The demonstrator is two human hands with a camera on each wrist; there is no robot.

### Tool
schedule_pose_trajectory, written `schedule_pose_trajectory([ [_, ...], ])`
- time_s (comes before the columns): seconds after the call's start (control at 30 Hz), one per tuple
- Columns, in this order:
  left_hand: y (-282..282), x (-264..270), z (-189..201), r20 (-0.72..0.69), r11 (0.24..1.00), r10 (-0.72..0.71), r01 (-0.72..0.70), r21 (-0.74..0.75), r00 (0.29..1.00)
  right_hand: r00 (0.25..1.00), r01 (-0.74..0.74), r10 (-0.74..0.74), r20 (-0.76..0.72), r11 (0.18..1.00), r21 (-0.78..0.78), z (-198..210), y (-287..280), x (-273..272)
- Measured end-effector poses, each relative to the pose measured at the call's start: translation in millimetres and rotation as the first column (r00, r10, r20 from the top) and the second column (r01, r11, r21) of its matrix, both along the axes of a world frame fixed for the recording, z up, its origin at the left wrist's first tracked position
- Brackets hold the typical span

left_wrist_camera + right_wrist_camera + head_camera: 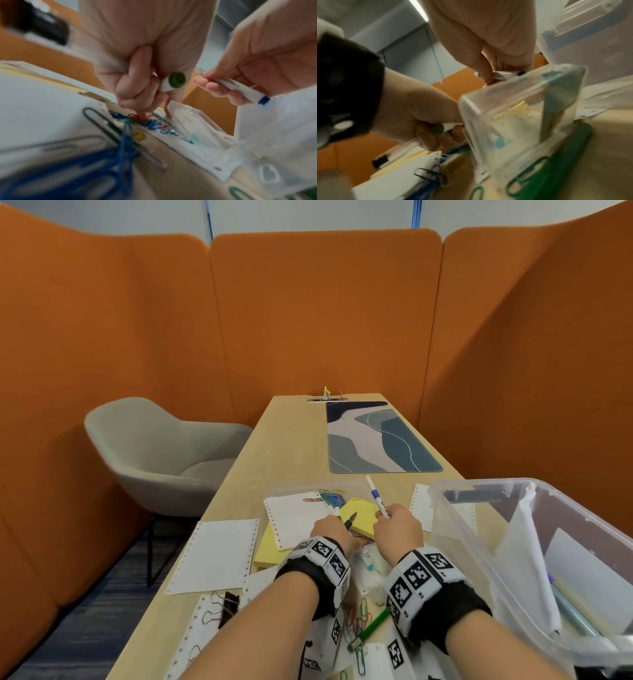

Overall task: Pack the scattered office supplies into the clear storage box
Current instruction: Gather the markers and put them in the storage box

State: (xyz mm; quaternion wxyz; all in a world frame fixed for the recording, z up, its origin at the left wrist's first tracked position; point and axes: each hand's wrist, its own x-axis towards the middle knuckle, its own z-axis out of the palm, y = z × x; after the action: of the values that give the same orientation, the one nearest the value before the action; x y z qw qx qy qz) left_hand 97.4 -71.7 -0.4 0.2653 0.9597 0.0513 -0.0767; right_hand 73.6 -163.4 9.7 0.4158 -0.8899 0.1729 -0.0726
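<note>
My left hand [333, 523] grips a white marker with a green end [174, 81] and a dark-tipped pen [350, 521], while its fingertips [143, 115] touch a heap of coloured paper clips [154, 125] on the desk. Just to its right, my right hand [388, 515] pinches a white marker with a blue band [376, 497], tip pointing up and away. The clear storage box [486, 529] stands at the right edge of the desk, right of my right hand, with pens and paper inside.
Yellow sticky pads [362, 517], punched white sheets [219, 556], black binder clips [224, 606], a green pen [373, 623] and more paper clips [358, 618] litter the near desk. A small clear case [518, 108] lies under my wrists. A patterned mat [376, 440] and grey chair [161, 453] lie beyond.
</note>
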Motion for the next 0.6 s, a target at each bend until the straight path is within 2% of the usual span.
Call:
schedule_pose_trajectory([
  [0.17, -1.2, 1.3, -3.0, -0.034, 1.000, 0.004, -0.005, -0.030, 0.999, 1.000, -0.015, 0.013, 0.009, 0.968, 0.249, -3.6, 3.0, 6.5],
  [0.3, 4.4, 0.7, 9.2, 0.087, 0.983, 0.057, -0.041, -0.178, 0.995, 0.999, 0.009, 0.010, -0.041, 0.901, 0.433, -4.9, 0.9, 8.7],
  [0.37, 9.9, -1.0, 21.5, 0.137, 0.945, 0.055, -0.008, -0.327, 0.989, 0.997, -0.011, 0.049, -0.063, 0.865, 0.501, -0.3, 0.9, 3.8],
  [0.43, 12.0, -6.0, 33.1, 0.115, 0.869, 0.025, 0.035, -0.493, 0.993, 0.993, -0.056, 0.102, -0.052, 0.830, 0.555, 6.3, 3.7, -3.3],
  [0.5, 10.0, -13.7, 42.7, 0.063, 0.817, -0.049, 0.076, -0.572, 0.997, 0.986, -0.113, 0.163, -0.029, 0.791, 0.601, 12.1, 8.4, -9.0],
  [0.6, 3.0, -24.7, 49.6, 0.071, 0.773, -0.085, 0.111, -0.625, 0.994, 0.984, -0.143, 0.174, 0.038, 0.646, 0.750, 21.2, 17.1, -17.1],
])
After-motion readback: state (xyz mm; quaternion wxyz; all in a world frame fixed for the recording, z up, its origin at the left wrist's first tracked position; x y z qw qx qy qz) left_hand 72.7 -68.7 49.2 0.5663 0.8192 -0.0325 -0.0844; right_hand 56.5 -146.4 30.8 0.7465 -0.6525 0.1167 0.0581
